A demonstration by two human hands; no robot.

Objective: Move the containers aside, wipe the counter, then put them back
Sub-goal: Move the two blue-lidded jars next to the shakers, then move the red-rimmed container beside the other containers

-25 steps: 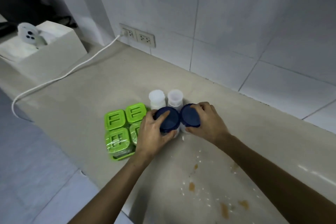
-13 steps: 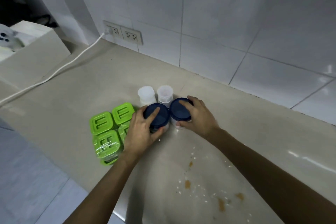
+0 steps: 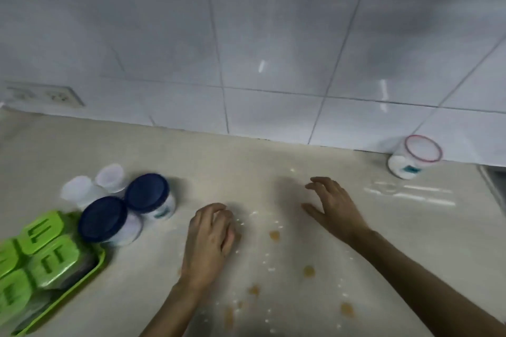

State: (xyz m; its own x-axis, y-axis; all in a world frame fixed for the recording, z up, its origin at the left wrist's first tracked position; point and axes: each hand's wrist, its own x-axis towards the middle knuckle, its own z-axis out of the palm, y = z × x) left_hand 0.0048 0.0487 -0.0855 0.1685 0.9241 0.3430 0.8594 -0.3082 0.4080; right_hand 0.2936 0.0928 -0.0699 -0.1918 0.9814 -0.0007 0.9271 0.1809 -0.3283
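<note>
From the head view, both hands hover empty over the middle of the beige counter [image 3: 246,161]. The left hand [image 3: 209,238] has its fingers curled loosely inward, gripping nothing, just above a scatter of white specks. The right hand [image 3: 332,206] is spread, fingers apart and slightly bent, also holding nothing.

Toward the counter's left end, two blue-lidded jars [image 3: 123,213] stand side by side, touching or nearly so. Just behind them, nearer the wall, are two small white cups [image 3: 93,186]; the blur hides whether they are capped. At the front left corner a green tray [image 3: 82,279] carries square containers with green lids [image 3: 46,249], close beside the nearer jar.

Orange-brown spots [image 3: 274,235] and the white specks dot the counter between and in front of the hands.

At the back edge, far right, a clear tub with a red rim [image 3: 413,159] sits against the white tiled wall [image 3: 273,49]. A wall socket [image 3: 59,96] shows at the far left.
</note>
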